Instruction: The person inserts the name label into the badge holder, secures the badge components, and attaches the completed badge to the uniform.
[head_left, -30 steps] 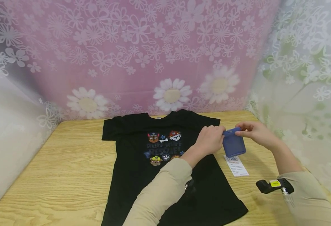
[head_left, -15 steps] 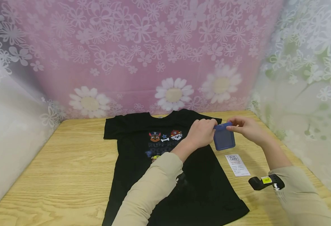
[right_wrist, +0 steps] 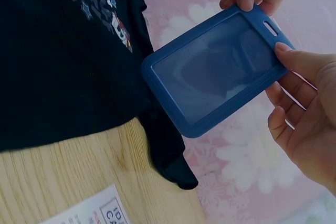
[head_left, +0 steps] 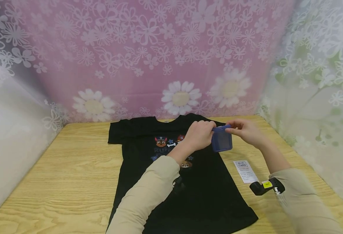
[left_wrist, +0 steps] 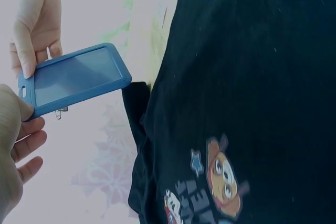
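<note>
A blue badge holder with a clear window hangs over the right side of a black T-shirt. My left hand pinches one top corner of the holder, and my right hand pinches the other. Between the two thumbs, its slotted end shows in the right wrist view, where the window has nothing printed behind it. A small metal pin pokes out past the holder's lower edge in the left wrist view. The shirt lies flat, cartoon dog faces on its front.
A white printed card marked ID/IC CARD lies on the wooden table to the right of the shirt. A pink flowered curtain stands behind the table, with pale curtains on both sides. A black wrist strap sits on the right sleeve.
Both hands have carried the badge holder left and slightly up, from over the printed card to the edge of the T-shirt. The card and shirt have stayed in place.
</note>
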Action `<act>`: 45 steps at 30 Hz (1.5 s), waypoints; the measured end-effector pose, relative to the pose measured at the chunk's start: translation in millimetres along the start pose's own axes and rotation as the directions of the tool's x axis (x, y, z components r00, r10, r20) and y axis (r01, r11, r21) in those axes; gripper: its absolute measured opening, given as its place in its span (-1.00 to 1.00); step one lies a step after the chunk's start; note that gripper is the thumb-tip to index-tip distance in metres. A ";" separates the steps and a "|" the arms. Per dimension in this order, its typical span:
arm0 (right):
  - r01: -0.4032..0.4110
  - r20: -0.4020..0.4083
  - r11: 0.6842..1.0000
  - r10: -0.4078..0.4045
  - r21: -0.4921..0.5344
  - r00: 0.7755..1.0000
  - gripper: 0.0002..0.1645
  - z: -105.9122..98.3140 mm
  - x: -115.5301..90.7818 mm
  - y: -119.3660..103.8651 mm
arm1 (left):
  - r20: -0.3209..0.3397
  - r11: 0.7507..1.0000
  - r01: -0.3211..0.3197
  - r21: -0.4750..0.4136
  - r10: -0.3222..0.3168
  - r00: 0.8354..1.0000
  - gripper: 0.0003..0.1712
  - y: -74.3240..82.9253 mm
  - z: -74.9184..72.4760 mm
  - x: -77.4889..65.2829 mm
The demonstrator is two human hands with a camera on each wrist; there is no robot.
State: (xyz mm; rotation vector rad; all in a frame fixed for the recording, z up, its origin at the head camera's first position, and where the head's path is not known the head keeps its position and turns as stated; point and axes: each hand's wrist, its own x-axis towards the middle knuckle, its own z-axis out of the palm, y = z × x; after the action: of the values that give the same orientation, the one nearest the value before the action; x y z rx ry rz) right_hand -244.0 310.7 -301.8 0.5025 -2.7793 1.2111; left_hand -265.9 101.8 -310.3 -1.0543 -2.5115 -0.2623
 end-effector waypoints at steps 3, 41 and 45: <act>0.022 0.005 1.000 -0.022 0.016 1.000 -0.68 4.6 4.3 -2.7 | -0.003 1.000 -0.007 0.018 0.007 1.000 -0.81 -5.8 -1.9 -2.7; 0.267 -0.058 0.951 -0.279 -0.158 0.958 -0.81 62.6 39.2 -31.3 | 0.095 1.000 -0.030 0.003 0.030 0.995 -0.84 -60.3 -35.5 -38.1; 0.271 -0.050 0.956 -0.278 -0.115 0.959 -0.82 65.9 42.4 -37.6 | 0.097 0.998 -0.012 -0.068 0.019 0.995 -0.84 -68.3 -39.3 -42.2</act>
State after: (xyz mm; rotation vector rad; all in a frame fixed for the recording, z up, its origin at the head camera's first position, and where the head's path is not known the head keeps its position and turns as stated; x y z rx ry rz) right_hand -267.5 227.8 -312.7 0.7925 -2.5916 0.9944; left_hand -276.6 14.5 -294.3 -1.1384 -2.5964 -0.2995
